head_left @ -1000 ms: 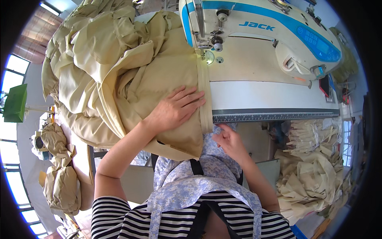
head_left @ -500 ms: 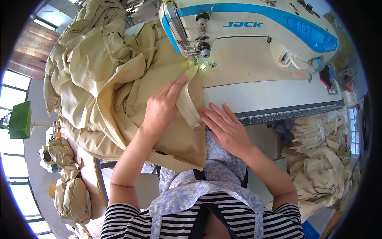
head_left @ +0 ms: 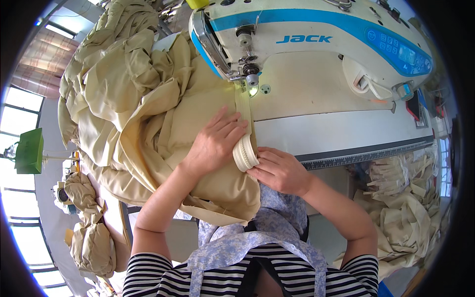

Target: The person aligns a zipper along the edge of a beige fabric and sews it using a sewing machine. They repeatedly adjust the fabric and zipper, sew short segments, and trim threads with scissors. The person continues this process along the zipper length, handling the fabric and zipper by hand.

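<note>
The left hand [head_left: 216, 141] lies on tan cloth [head_left: 138, 111], its fingers laid out loose, tips beside the zip [head_left: 244, 152]. The right hand [head_left: 282, 172] pinches the zip's curled near end in its fingers. Along the cloth's right edge, the zip runs far, toward the sewing machine's [head_left: 316, 29] foot. More cloth heaps up left.

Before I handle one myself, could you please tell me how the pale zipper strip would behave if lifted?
The zipper strip probably bends easily, as it curls smoothly at the right hand. It may tug the tan fabric, since it runs along its edge.
</note>
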Motion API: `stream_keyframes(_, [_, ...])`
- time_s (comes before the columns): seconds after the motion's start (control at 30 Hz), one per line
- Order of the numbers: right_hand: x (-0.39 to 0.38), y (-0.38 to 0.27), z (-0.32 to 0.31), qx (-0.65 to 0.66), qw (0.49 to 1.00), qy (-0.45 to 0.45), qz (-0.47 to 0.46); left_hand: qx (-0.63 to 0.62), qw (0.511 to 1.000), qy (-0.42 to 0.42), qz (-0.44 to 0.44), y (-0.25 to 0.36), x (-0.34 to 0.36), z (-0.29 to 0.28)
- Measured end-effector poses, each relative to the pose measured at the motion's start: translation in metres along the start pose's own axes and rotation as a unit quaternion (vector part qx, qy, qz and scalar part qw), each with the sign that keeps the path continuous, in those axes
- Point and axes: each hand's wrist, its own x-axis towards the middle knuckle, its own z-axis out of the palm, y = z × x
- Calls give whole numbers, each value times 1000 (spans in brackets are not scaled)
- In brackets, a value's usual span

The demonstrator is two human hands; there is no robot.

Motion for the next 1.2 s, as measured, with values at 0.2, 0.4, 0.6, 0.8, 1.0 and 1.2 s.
stream_keyframes(0.2, [1,1,1,29,999,0,17,-20,1000,1,-21,-2,-10,12])
stream_keyframes(0.4, [0,4,-4,64,998,-11,-8,15,1000,15,2,-6,-3,13])
stream_keyframes(0.6, [3,2,-9,41,998,-39,-8,52,997,48,13,-11,-3,20])
stream_keyframes(0.8, [7,-2,-10,27,998,-56,14,38,997,62,11,-14,-5,24])
stream_keyframes(1.0, [16,1,-13,9,996,-86,24,37,997,66,14,-24,-3,27])
stream_keyframes(1.2, [28,14,-8,-32,995,-78,55,48,997,60,17,-48,1,40])
